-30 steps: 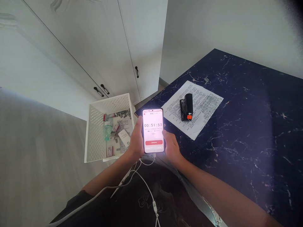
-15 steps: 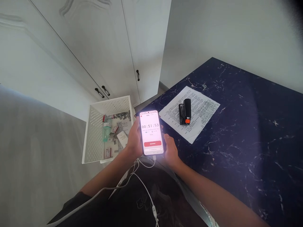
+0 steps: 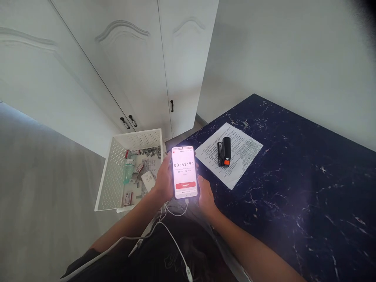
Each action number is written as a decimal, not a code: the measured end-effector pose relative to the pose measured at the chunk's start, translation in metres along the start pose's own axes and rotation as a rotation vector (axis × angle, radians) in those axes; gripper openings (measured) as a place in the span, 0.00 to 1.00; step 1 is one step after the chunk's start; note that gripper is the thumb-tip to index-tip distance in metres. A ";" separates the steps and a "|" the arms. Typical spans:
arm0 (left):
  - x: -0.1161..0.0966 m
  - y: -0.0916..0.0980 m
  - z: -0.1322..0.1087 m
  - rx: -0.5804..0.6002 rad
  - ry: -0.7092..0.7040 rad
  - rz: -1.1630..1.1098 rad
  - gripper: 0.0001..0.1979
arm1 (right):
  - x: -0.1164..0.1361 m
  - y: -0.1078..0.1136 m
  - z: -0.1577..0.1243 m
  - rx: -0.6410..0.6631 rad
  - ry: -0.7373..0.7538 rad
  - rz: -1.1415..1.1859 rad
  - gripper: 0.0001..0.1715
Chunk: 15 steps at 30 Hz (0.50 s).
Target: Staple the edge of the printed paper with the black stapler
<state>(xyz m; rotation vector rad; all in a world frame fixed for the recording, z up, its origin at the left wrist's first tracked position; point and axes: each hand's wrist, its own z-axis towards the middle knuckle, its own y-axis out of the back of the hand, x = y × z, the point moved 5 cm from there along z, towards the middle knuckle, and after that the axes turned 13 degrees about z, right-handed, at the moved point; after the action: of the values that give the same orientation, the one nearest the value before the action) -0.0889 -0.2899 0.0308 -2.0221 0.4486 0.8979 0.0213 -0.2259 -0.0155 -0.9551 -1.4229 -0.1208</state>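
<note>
A lit smartphone (image 3: 184, 172) is held upright between both hands, its screen showing a timer at 00:51:54 above a red button. My left hand (image 3: 164, 178) wraps the phone's left edge, and my right hand (image 3: 206, 194) grips its lower right edge. From the phone's bottom end runs a white charging cable (image 3: 179, 215). Beyond my right hand, a black stapler (image 3: 225, 150) with an orange patch lies on a printed sheet of paper (image 3: 236, 176). Fingers behind the phone are mostly hidden.
A dark blue marbled table (image 3: 282, 196) fills the right side. To the left stands a white perforated basket (image 3: 110, 188) holding small boxes, staples and a green translucent container (image 3: 128, 172). White cabinets (image 3: 129, 74) with black handles rise behind it.
The camera view has tilted upward, so the table, paper and basket sit lower in the picture. The timer went from 00:51:53 to 00:51:54. Both hands still hold the smartphone.
</note>
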 end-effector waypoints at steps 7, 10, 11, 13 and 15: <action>-0.011 0.008 0.000 0.027 -0.014 0.051 0.34 | 0.011 -0.011 -0.001 0.074 -0.005 -0.010 0.31; -0.009 0.010 0.002 0.028 0.041 0.033 0.36 | 0.013 -0.013 0.000 0.076 0.021 -0.009 0.29; -0.009 0.009 0.002 0.027 0.062 0.029 0.37 | 0.013 -0.013 0.000 0.073 0.022 -0.014 0.29; -0.008 0.008 0.002 0.023 0.086 0.026 0.38 | 0.011 -0.012 0.001 0.074 0.029 -0.026 0.28; -0.008 0.007 0.001 0.033 0.076 0.025 0.38 | 0.010 -0.012 0.002 0.089 0.040 -0.044 0.27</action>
<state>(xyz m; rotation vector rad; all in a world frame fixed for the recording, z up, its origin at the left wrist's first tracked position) -0.0995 -0.2931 0.0324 -2.0297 0.5285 0.8259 0.0151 -0.2278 -0.0019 -0.8443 -1.4015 -0.1084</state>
